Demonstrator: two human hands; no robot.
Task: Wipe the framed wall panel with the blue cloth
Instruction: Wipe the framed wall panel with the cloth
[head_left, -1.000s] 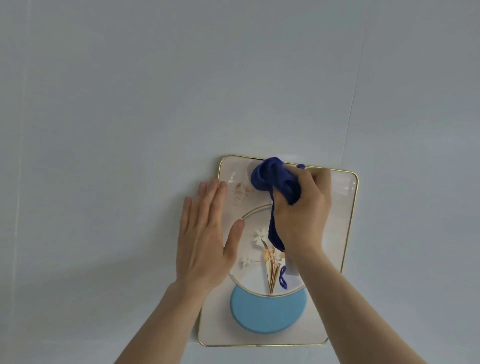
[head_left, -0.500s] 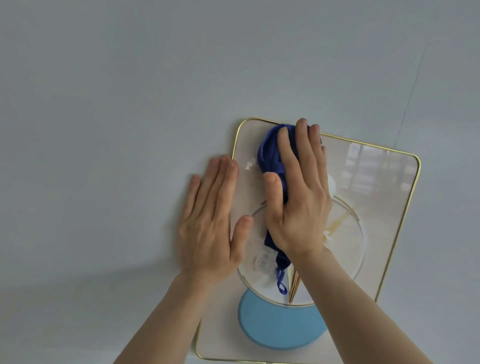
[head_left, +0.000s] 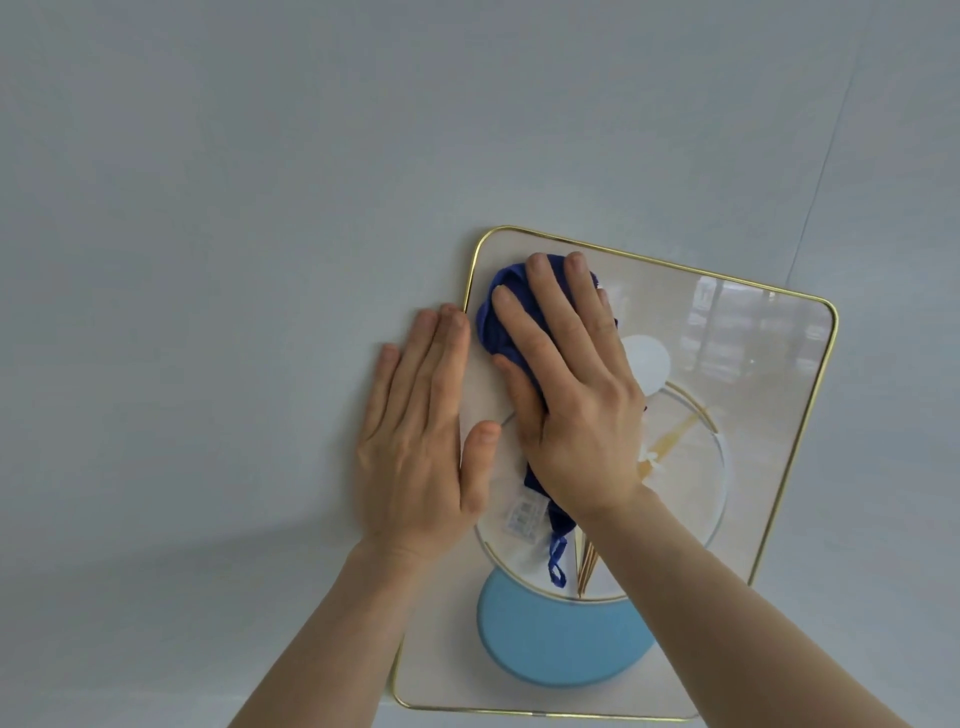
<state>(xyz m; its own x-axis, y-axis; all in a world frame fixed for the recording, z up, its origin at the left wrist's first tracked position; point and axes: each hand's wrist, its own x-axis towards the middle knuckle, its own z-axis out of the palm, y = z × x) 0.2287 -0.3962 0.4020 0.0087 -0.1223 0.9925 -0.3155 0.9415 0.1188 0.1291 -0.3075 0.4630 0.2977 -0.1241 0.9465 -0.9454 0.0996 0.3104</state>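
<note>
Blue cloth (head_left: 501, 312) pressed under right hand (head_left: 576, 395) on framed panel (head_left: 769, 415).

A pale grey wall (head_left: 218, 218) carries 1 gold-framed panel (head_left: 769, 467); a blue cloth (head_left: 501, 317) is pressed flat near the panel's upper-left corner.

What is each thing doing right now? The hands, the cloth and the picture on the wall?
right hand: flat, pressing the blue cloth against the panel.
left hand: open, flat across the panel's left edge and the wall.
blue cloth: bunched under the right hand, its loop and tag dangling below.
framed wall panel: on the wall, glossy, showing reflections at the upper right.
</note>
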